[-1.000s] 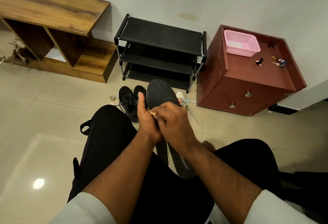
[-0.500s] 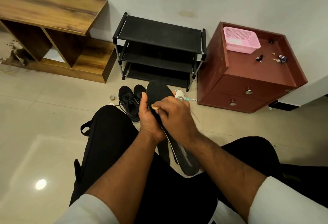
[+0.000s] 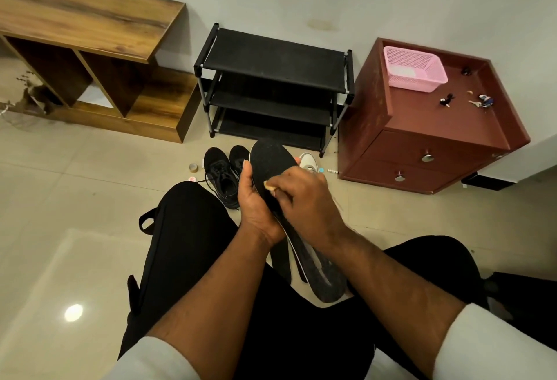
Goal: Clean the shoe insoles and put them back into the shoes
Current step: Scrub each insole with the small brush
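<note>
Cleaning step: left hand [image 3: 256, 208] grips insole [image 3: 271, 162], right hand [image 3: 304, 198] pinches scrubber [image 3: 269, 185] (shoes [image 3: 223, 177] at 12 o'clock); next, stroke toeward.

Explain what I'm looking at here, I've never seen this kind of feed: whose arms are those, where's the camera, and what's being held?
No machine here: a seated person wears a camera on the head, looking forward and down over the knees. The left hand grips a black insole by its edge. The right hand presses a small tan object, possibly a brush or sponge, against it. More insoles hang below the hands. On the floor beyond stand black shoes and a white shoe, before a black shoe rack.
</note>
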`<state>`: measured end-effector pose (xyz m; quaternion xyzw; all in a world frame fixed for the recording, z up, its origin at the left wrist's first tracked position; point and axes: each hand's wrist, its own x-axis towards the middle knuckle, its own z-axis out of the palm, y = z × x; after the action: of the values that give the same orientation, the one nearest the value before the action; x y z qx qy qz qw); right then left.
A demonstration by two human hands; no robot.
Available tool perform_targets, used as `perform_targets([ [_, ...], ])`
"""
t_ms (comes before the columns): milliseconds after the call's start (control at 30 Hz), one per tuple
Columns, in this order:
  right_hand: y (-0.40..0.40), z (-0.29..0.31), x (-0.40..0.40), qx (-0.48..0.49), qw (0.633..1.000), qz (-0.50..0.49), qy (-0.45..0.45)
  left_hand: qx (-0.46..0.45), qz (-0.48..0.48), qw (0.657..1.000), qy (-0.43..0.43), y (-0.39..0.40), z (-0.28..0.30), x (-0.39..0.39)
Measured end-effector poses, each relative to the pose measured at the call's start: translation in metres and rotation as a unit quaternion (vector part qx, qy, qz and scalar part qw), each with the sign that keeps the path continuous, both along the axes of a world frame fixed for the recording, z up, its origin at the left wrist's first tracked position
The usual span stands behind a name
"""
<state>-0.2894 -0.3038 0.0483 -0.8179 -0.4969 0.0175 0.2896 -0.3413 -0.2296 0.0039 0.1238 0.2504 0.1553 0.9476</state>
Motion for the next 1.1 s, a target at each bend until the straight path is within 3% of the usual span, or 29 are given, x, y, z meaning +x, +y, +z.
perform_targets([
  [100, -0.004, 0.005, 0.010, -0.017, 1.000, 0.009, -0.025, -0.006, -0.004, 1.000, -0.007, 0.000, 0.001, 0.000],
  [300, -0.006, 0.005, 0.040, -0.028, 0.995, -0.097, -0.011, -0.004, -0.005, 1.000, -0.012, -0.005, 0.008, 0.004],
  [533, -0.004, -0.002, -0.005, -0.005, 0.999, 0.008, -0.037, 0.007, -0.004, 1.000, 0.001, -0.002, 0.003, 0.003],
  [733, -0.010, -0.004, 0.032, -0.031, 0.988, -0.152, 0.006, -0.009, 0.011, 1.000, -0.007, -0.005, 0.005, 0.006],
  [800, -0.008, -0.004, 0.033, -0.031, 0.986, -0.163, 0.019, -0.006, 0.011, 1.000, -0.007, -0.004, 0.008, 0.006],
  [1033, -0.001, 0.003, -0.016, -0.001, 1.000, -0.003, 0.002, 0.013, 0.018, 1.000, 0.005, -0.003, 0.010, 0.002],
  [1100, -0.004, 0.006, -0.012, -0.009, 1.000, 0.001, -0.010, 0.002, 0.011, 1.000, 0.005, -0.002, 0.011, 0.002],
])
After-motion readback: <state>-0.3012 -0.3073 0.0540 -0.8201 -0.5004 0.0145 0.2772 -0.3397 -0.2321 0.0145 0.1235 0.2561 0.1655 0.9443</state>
